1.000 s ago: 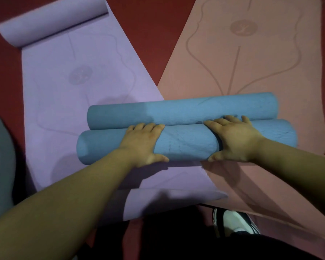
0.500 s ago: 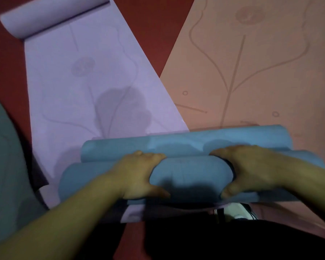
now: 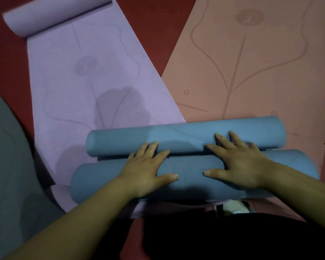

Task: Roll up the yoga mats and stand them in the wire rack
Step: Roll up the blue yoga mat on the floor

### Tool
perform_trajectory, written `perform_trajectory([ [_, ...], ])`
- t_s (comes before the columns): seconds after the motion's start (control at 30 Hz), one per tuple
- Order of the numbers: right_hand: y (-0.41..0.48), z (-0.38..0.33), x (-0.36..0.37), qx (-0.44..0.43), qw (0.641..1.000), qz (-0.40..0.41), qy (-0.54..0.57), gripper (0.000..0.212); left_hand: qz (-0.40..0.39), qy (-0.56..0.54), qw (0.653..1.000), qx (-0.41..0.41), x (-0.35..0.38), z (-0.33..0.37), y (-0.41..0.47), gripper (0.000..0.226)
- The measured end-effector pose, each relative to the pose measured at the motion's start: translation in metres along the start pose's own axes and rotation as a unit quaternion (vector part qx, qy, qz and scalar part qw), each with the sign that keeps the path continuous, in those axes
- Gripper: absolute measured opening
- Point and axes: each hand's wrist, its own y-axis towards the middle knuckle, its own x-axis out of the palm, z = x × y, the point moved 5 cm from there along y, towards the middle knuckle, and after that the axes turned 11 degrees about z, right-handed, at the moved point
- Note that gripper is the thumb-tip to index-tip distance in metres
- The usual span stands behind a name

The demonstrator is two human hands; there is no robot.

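Observation:
A blue yoga mat lies crosswise in front of me, wound into two rolls side by side: a thicker near roll [image 3: 98, 181] and a thinner far roll [image 3: 176, 139], with a narrow dark gap between them. My left hand [image 3: 146, 171] lies flat on the near roll, fingers spread, fingertips at the gap. My right hand [image 3: 238, 166] also lies flat on it, its fingers reaching over the gap onto the far roll. Neither hand is closed around the mat. No wire rack is in view.
Under the blue rolls, a purple mat [image 3: 73, 81] lies unrolled to the left, its far end curled [image 3: 54, 15]. A pink mat [image 3: 261, 72] lies flat at right. A grey mat [image 3: 8, 156] covers the left edge. Red floor [image 3: 154, 25] shows between them. A white shoe [image 3: 235, 208] is below the rolls.
The blue rolls have come nearer to me in the view. My hands, curled around the near roll half a second ago, now lie flat with fingers spread. A gap shows between the rolls.

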Motion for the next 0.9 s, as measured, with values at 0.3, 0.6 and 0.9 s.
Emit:
perform_trajectory([
  [0.3,0.027,0.008,0.002,0.004,0.999,0.044,0.013,0.109,0.028,-0.004,0.999,-0.037,0.006,-0.007,0.025,0.095],
  [0.6,0.007,-0.004,0.008,-0.005,0.994,0.098,-0.048,0.106,0.021,-0.009,0.999,-0.038,0.009,-0.010,0.031,0.096],
  [0.9,0.033,0.011,0.008,-0.002,0.996,0.090,0.008,0.100,0.112,0.044,0.991,-0.059,0.011,0.018,0.009,0.090],
])
